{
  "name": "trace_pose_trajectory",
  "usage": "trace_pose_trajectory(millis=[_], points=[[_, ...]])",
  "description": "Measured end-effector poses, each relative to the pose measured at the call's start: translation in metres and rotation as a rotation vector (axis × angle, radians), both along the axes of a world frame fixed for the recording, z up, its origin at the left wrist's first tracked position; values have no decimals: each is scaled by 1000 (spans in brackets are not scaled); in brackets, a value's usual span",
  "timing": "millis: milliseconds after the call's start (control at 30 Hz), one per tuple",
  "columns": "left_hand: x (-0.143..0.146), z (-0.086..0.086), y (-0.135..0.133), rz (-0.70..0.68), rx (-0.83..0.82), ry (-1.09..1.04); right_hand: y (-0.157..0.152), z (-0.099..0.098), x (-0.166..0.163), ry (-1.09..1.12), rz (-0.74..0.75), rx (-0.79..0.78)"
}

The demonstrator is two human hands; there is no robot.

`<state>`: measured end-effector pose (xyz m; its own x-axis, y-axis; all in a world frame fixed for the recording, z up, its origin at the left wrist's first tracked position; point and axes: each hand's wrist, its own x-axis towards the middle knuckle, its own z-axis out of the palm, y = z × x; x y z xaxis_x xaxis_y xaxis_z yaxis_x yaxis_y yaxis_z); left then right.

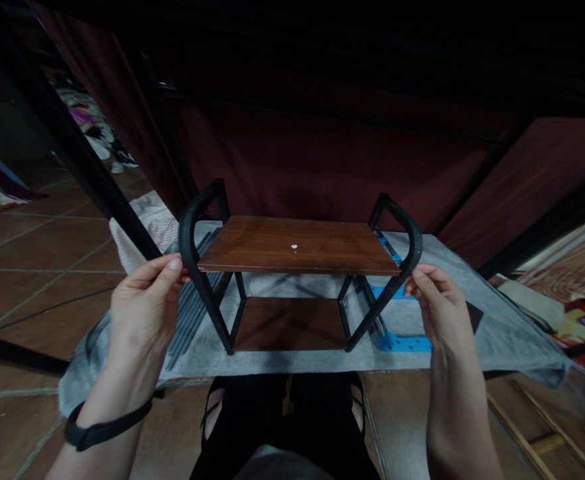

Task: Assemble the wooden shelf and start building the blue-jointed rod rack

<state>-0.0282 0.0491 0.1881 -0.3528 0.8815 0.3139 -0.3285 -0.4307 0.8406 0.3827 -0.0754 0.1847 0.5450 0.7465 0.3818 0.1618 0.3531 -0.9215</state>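
Note:
A small two-tier shelf stands on a grey cloth (502, 333) on the floor in front of me. Its upper wooden board (297, 245) carries a tiny white speck; a lower wooden board (287, 323) sits beneath. Black metal side frames with curved tops hold both boards. My left hand (145, 310) pinches the left frame (189, 233) at the upper board's front corner. My right hand (435, 300) pinches the right frame (412, 243) at the opposite corner. Both hands have fingers closed on the metal.
Several dark metal rods (187, 320) lie on the cloth left of the shelf. Blue flat pieces (405, 343) lie to its right. A dark red panel (322, 167) with black frame bars stands behind. Tiled floor surrounds the cloth; wooden sticks (527, 433) lie at lower right.

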Motion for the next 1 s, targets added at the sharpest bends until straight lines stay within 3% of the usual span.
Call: trace_pose_trajectory(millis=[200,567,1000], points=[[0,1,1,-21,-6,19,-3,-4,-1,5,-24,-4],[-2,-7,2,25,8,-3,7,6,1,-7,5,4],[1,-2,0,-23,-1,-20,-1,-3,-3,66,-19,28]])
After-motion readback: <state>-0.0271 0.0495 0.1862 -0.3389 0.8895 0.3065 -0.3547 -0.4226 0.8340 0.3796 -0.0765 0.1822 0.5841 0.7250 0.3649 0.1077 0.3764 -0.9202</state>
